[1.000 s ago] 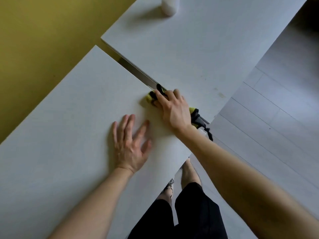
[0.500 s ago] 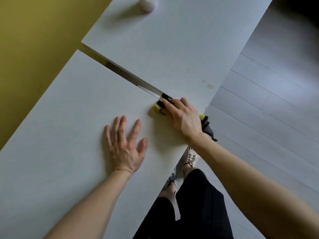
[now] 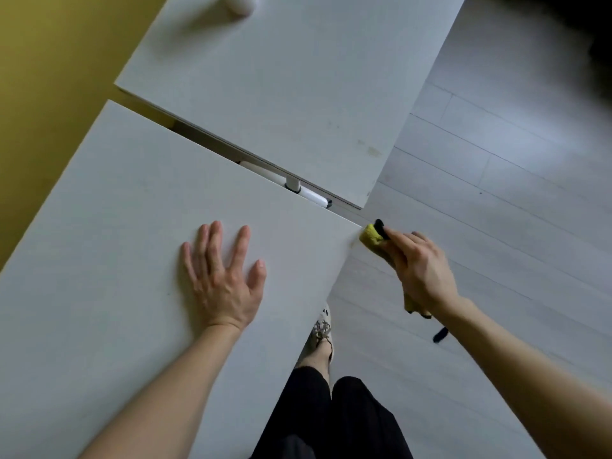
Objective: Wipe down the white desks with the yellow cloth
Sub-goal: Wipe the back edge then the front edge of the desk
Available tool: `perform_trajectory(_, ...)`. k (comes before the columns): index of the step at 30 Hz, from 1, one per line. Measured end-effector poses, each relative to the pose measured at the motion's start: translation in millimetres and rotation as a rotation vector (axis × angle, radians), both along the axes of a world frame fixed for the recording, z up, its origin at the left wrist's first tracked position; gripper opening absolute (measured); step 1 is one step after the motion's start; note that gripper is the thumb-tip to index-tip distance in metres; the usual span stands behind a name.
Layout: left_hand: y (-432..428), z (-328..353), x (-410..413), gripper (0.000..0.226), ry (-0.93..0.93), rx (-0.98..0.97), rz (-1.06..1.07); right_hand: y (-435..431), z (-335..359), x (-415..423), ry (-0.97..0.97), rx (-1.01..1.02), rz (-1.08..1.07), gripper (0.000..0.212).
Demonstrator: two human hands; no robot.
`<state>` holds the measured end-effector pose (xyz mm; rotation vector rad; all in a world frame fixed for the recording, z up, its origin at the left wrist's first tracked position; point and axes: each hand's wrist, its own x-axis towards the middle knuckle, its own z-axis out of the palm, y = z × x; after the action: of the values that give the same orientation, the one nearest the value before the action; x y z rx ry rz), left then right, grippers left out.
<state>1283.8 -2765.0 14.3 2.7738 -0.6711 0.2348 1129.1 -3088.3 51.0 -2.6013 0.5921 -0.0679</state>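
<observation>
Yellow cloth (image 3: 370, 238) is bunched in the right hand (image 3: 420, 270), fingers clenched round it, touching the near desk's (image 3: 116, 226) corner. It could slip off the edge and wipe only air. Left hand (image 3: 222, 276) lies flat on that desk, fingers spread. On the far desk (image 3: 281, 77), smudges (image 3: 372, 150) show, and a blurred white container (image 3: 238, 5) stands in the way of wiping.

We wear loose black trousers (image 3: 334, 422) and one pale shoe (image 3: 321, 327); our left forearm (image 3: 155, 395) and right forearm (image 3: 533, 376) are bare.

Cloth (image 3: 372, 237) yellow, black trim; desks (image 3: 126, 226) white; wall (image 3: 43, 77) mustard.
</observation>
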Motion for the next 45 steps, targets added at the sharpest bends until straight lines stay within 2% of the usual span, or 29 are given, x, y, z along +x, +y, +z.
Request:
perform_trajectory(1, 0, -1, 0, 0.061, -0.003, 0.001, -0.001, 2, -1, -7, -0.003, 0.05, -0.132, 0.053)
perform_trajectory(3, -1, -1, 0, 0.061, -0.014, 0.001, -0.003, 24, -4, -3, -0.057, 0.199, -0.403, 0.039)
perform_trajectory(5, 0, -3, 2, 0.061, -0.018, 0.003, -0.01, 66, -15, 14, -0.162, 0.35, -0.527, 0.033)
perform_trajectory(8, 1, -5, 3, 0.063, -0.029, 0.016, -0.02, 155, -24, 16, -0.283, 0.514, -0.63, 0.051)
perform_trajectory(11, 3, -7, 5, 0.064, -0.04, 0.023, -0.037, 207, -19, -18, -0.3, 0.553, -0.573, 0.06)
perform_trajectory(13, 3, -7, 8, 0.064, -0.038, 0.025, -0.036, 194, -25, -20, -0.348, 0.553, -0.519, 0.058)
perform_trajectory(15, 4, -6, 9, 0.061, -0.02, -0.012, -0.069, 161, -34, 4, -0.411, 0.541, -0.586, 0.052)
perform_trajectory(18, 8, -2, 7, 0.056, -0.02, -0.062, -0.263, 128, -41, 47, -0.475, 0.534, -0.745, 0.051)
perform_trajectory(21, 21, 2, -7, 0.055, -0.002, -0.018, -0.399, 164, -48, 39, -0.498, 0.586, -0.782, 0.054)
perform_trajectory(23, 40, 6, -28, 0.054, 0.032, 0.014, -0.434, 216, -46, 3, -0.487, 0.646, -0.7, 0.056)
perform_trajectory(27, 91, 16, -83, 0.058, 0.076, 0.071, -0.547, 277, -36, -67, -0.483, 0.565, -0.492, 0.058)
perform_trajectory(30, 105, 13, -97, 0.062, 0.06, 0.106, -0.562, 235, -40, -34, -0.431, 0.496, -0.558, 0.053)
perform_trajectory(35, 100, 8, -95, 0.062, 0.038, 0.068, -0.55, 152, -38, 39, -0.511, 0.459, -0.703, 0.053)
perform_trajectory(38, 102, 5, -94, 0.062, 0.026, 0.082, -0.547, 210, -33, 24, -0.525, 0.489, -0.751, 0.054)
perform_trajectory(42, 101, 5, -95, 0.063, 0.03, 0.078, -0.557, 324, -28, -62, -0.552, 0.571, -0.657, 0.062)
perform_trajectory(45, 101, 6, -94, 0.063, 0.034, 0.073, -0.561, 303, -31, -55, -0.521, 0.566, -0.636, 0.06)
